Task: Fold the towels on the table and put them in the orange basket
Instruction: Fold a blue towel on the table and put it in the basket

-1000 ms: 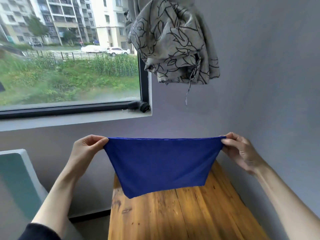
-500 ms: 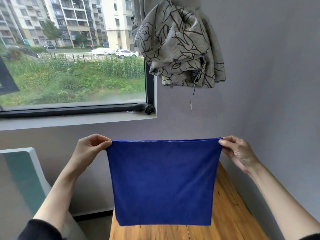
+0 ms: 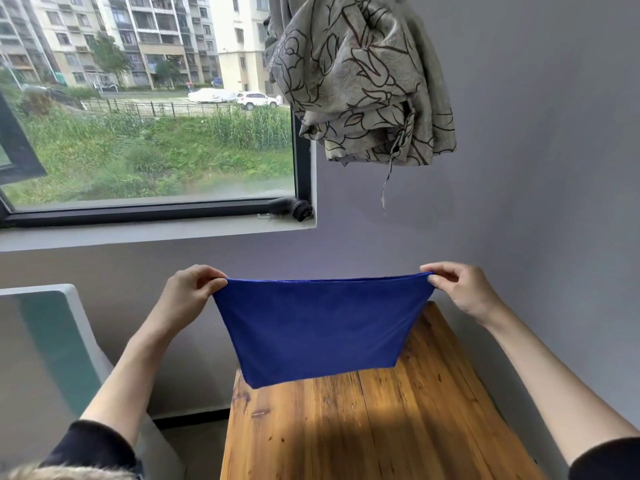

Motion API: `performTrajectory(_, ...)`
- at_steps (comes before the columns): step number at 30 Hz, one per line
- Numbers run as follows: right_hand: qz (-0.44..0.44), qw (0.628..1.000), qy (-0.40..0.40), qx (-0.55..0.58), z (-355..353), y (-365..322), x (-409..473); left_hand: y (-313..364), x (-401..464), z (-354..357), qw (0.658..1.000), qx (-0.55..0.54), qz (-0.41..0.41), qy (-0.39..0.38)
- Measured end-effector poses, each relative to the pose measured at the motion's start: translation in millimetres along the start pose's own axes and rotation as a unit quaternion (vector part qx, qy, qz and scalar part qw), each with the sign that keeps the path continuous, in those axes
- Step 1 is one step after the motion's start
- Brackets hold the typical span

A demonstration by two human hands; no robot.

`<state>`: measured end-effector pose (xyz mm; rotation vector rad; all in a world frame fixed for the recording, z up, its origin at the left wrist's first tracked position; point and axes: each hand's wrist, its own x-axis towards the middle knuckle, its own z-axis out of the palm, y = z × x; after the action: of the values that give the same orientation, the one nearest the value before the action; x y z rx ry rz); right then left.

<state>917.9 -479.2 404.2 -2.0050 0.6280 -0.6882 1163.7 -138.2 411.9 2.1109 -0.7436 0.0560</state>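
- The blue towel [image 3: 322,327] hangs in the air above the far end of the wooden table [image 3: 374,427], stretched wide along its top edge and narrowing toward its lower edge, which hangs in front of the table's far end.
- The left hand [image 3: 188,294] pinches the towel's top left corner between thumb and curled fingers.
- The right hand [image 3: 460,289] pinches the top right corner in the same way, level with the left.
- Both forearms reach over the table from dark sleeves.
- Beyond the table stands a grey wall [image 3: 519,202]; left of the table is a pale chair back [image 3: 52,341].
- Above the table's far end hangs a bunched, leaf-patterned curtain [image 3: 360,81], beside a window [image 3: 149,109] showing grass, a fence and apartment blocks.
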Motion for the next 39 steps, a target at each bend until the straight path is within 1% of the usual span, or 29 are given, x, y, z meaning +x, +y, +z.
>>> performTrajectory(2, -0.001, 1.0, 0.004, -0.007, 3.7, 3.6, -1.2, -3.1, -3.6, 4.3, 1.0, -0.001, -0.004, -0.003)
performTrajectory(6, 0.05, 0.99, -0.008, 0.129, 9.5, 9.5, -7.3, -10.4, -12.0, 9.3, 0.999, -0.009, -0.02, -0.028)
performTrajectory(8, 0.063, 0.986, -0.004, 0.152, 13.0, 13.6, -6.9, -12.1, -13.9, 10.9, 0.999, -0.011, -0.027, -0.038)
performTrajectory(11, 0.084, 0.989, 0.002, 0.119, 19.7, 21.9, -1.3, -14.9, -12.0, 15.1, 0.997, -0.002, -0.039, -0.059)
performTrajectory(14, 0.114, 0.992, 0.012, 0.059, 28.1, 33.7, 7.0, -20.0, -6.5, 26.8, 0.995, 0.041, -0.046, -0.079)
performTrajectory(18, 0.139, 0.989, 0.042, -0.033, 38.9, 46.9, 19.3, -25.2, 2.4, 48.9, 0.992, 0.068, -0.068, -0.078)
performTrajectory(22, 0.124, 0.985, 0.076, -0.098, 40.5, 46.3, 35.2, -20.3, 17.7, 62.8, 0.995, 0.071, -0.065, -0.038)
performTrajectory(26, 0.083, 0.982, 0.124, -0.113, 30.7, 33.8, 49.5, -2.2, 31.2, 63.0, 0.999, 0.028, -0.027, 0.031)
performTrajectory(29, 0.048, 0.981, 0.134, -0.135, 22.1, 29.5, 48.5, 3.0, 28.8, 62.2, 0.999, 0.012, 0.003, 0.047)
performTrajectory(33, -0.01, 0.977, 0.102, -0.189, 18.2, 40.0, 22.4, -14.8, -1.1, 69.6, 0.999, 0.022, 0.006, 0.029)
performTrajectory(35, -0.019, 0.976, 0.073, -0.204, 21.9, 57.1, -2.8, -33.1, -30.2, 80.6, 0.999, 0.03, -0.009, -0.002)
performTrajectory(37, -0.006, 0.975, 0.03, -0.218, 28.6, 84.6, -35.7, -55.0, -66.7, 96.2, 0.997, 0.041, -0.039, -0.049)
performTrajectory(39, 0.038, 0.97, -0.015, -0.238, 36.6, 117.5, -72.0, -76.4, -106.7, 113.9, 0.992, 0.046, -0.079, -0.092)
